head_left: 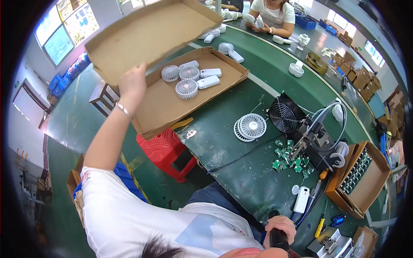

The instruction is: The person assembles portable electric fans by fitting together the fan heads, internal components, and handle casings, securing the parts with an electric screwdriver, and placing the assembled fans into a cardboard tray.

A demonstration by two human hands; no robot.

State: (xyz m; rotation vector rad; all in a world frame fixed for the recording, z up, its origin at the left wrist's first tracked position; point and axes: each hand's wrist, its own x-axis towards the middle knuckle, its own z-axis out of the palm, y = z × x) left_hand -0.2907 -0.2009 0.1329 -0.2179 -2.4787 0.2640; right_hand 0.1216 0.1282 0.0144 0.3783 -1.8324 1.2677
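My left hand [133,81] is closed on the near edge of a shallow cardboard tray [150,36], which it holds up and tilted. Below it, a second cardboard tray [157,114] lies over the table's left edge. Several white handheld fans sit in this lower tray, among them a round fan head [186,89] and a white fan handle [208,82]. Down at the front, my right hand [282,228] is wrapped round a black cylindrical object [278,240]; what kind it is I cannot make out. Near that hand lies a white fan body [301,199].
White fan grilles [251,126], a black cooling fan [284,115] and green circuit boards [292,159] are on the green table. A soldering machine [316,139] stands on the right, beside a box of parts [359,176]. A red stool [165,150] is below. A co-worker [273,15] sits opposite.
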